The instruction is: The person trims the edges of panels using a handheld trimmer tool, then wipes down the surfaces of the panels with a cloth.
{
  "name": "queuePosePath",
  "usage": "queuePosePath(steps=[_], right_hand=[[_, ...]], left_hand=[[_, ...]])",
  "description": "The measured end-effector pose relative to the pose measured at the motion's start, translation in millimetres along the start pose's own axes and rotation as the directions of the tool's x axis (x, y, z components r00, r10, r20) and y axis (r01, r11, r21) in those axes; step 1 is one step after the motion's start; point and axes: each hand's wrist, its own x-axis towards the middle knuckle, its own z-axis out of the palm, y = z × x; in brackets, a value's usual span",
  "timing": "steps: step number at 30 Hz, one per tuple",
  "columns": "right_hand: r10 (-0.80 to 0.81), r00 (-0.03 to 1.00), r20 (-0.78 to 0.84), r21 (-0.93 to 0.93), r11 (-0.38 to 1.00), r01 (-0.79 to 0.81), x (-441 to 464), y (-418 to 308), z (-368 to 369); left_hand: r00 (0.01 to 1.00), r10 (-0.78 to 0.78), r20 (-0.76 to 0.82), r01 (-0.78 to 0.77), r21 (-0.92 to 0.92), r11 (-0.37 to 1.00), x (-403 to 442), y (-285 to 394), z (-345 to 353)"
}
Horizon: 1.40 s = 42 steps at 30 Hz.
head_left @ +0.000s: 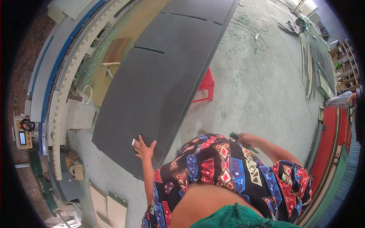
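A long dark grey panel point(152, 83) with narrow slots stretches away in front of me. My left hand point(144, 149) rests on its near part, fingers spread. A small white piece point(133, 142) shows at these fingertips; whether it is held or on a finger, I cannot tell. My right hand point(249, 140) is off to the right of the panel, beside my patterned clothing. Its fingers are closed around a dark greenish object point(234, 135) whose kind is hard to make out, partly hidden by the hand.
A red plastic stool point(205, 89) stands under the panel's right edge. Left of the panel are a brown board point(117, 50) and a long machine point(61, 79) with a control box point(23, 133). Cables and strips point(308, 68) lie on the concrete floor. Red machinery point(325, 140) stands right.
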Motion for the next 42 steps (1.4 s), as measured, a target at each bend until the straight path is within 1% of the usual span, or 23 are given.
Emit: queuePosePath(steps=[1, 3, 4, 5, 7, 9, 10, 12, 17, 19, 21, 24, 25, 26, 28, 31, 33, 35, 37, 38, 40, 41, 42], right_hand=[[0.003, 1.000, 0.005, -0.001, 1.000, -0.003, 0.8, -3.9, -4.4], [-0.066, 0.996, -0.054, -0.147, 0.987, 0.058, 1.5, -9.9, -15.8], [-0.062, 0.997, -0.050, -0.143, 0.988, 0.054, 3.3, -10.3, -26.0], [-0.054, 0.998, -0.045, -0.182, 0.982, 0.045, 16.0, 12.1, 2.6], [-0.049, 0.998, -0.027, -0.235, 0.971, 0.041, 29.5, 17.3, -3.9], [-0.121, 0.991, -0.051, -0.094, 0.989, 0.116, 31.7, 18.1, -1.2], [-0.120, 0.991, -0.051, -0.097, 0.989, 0.114, 26.3, 15.6, 1.6], [-0.081, 0.995, -0.064, 0.030, 0.996, 0.083, 11.7, 10.2, 9.3], [-0.007, 1.000, -0.007, -0.020, 1.000, 0.007, 17.8, 19.2, -18.4], [0.015, 1.000, 0.014, -0.047, 0.999, -0.014, 14.2, 19.4, -12.7], [-0.052, 0.996, -0.065, -0.037, 0.998, 0.050, 13.2, 16.8, -1.1], [-0.101, 0.994, -0.051, 0.043, 0.994, 0.103, 12.1, 17.6, -6.4], [-0.108, 0.993, -0.053, 0.042, 0.993, 0.110, 14.4, 20.9, -10.6], [-0.144, 0.986, -0.083, 0.033, 0.989, 0.147, 24.6, 41.9, 8.9], [-0.206, 0.971, -0.123, -0.017, 0.978, 0.206, 48.5, 56.3, 5.7], [-0.213, 0.957, -0.196, -0.088, 0.976, 0.199, 41.5, 44.9, 16.1], [-0.199, 0.926, -0.320, -0.130, 0.978, 0.165, 34.4, 34.4, 24.3], [-0.225, 0.915, -0.335, -0.126, 0.973, 0.194, 48.4, 44.4, 11.1], [-0.216, 0.915, -0.341, -0.124, 0.975, 0.184, 51.2, 45.2, 0.5], [-0.222, 0.909, -0.353, -0.123, 0.974, 0.190, 50.9, 49.3, -6.7], [-0.068, 0.959, -0.274, 0.125, 0.986, 0.106, 35.7, 49.1, 0.0], [-0.076, 0.958, -0.278, 0.129, 0.985, 0.115, 36.4, 51.5, -7.0], [-0.059, 0.976, -0.211, 0.159, 0.983, 0.094, 32.7, 53.6, -13.5]], left_hand=[[1.000, -0.005, 0.000, 0.005, 0.003, 1.000, -0.6, 3.9, -0.1], [1.000, -0.009, -0.008, 0.009, -0.001, 1.000, -4.2, 14.3, 0.1], [1.000, -0.012, -0.005, 0.012, 0.005, 1.000, -6.6, 21.8, 0.1], [1.000, 0.001, -0.003, -0.001, 0.000, 1.000, -4.9, -12.7, 2.4], [1.000, -0.003, -0.012, 0.003, -0.008, 1.000, -2.5, -13.2, 2.5], [1.000, -0.004, -0.011, 0.004, -0.004, 1.000, -2.6, -13.4, 1.8], [1.000, -0.007, -0.010, 0.007, -0.006, 1.000, -3.1, -13.6, 1.2], [1.000, 0.006, -0.009, -0.006, -0.014, 1.000, -5.8, -15.8, -0.4], [1.000, 0.002, -0.010, -0.003, -0.022, 1.000, -1.2, -19.9, -1.2], [1.000, 0.002, -0.002, -0.002, -0.018, 1.000, -1.9, -23.6, -2.1], [1.000, 0.000, -0.010, -0.001, -0.023, 1.000, -0.2, -25.5, -1.6], [1.000, -0.006, 0.001, 0.006, -0.023, 1.000, -3.1, -13.3, -2.2], [1.000, -0.002, -0.005, 0.002, -0.026, 1.000, -4.8, -9.9, -1.5], [1.000, 0.006, 0.007, -0.006, -0.019, 1.000, -5.2, -33.3, 0.8], [1.000, 0.014, -0.002, -0.014, -0.023, 1.000, -4.3, -28.5, 0.1], [1.000, -0.005, 0.029, 0.006, -0.031, 0.999, -10.5, -15.4, -6.7], [1.000, 0.008, 0.016, -0.007, -0.037, 0.999, -10.3, -16.6, -3.5], [0.999, 0.031, -0.013, -0.032, -0.067, 0.997, -1.4, -6.4, -3.8], [0.996, -0.073, 0.047, 0.076, -0.052, 0.996, 3.5, 9.8, -11.8], [0.997, -0.059, 0.046, 0.062, -0.057, 0.996, 9.6, 16.5, -11.0], [0.998, -0.040, 0.056, 0.046, -0.108, 0.993, 18.9, 21.0, -15.2], [0.998, -0.031, 0.051, 0.036, -0.108, 0.993, 26.1, 27.9, -15.4], [0.999, 0.017, 0.039, -0.012, -0.129, 0.992, 32.3, 37.2, -15.6]])
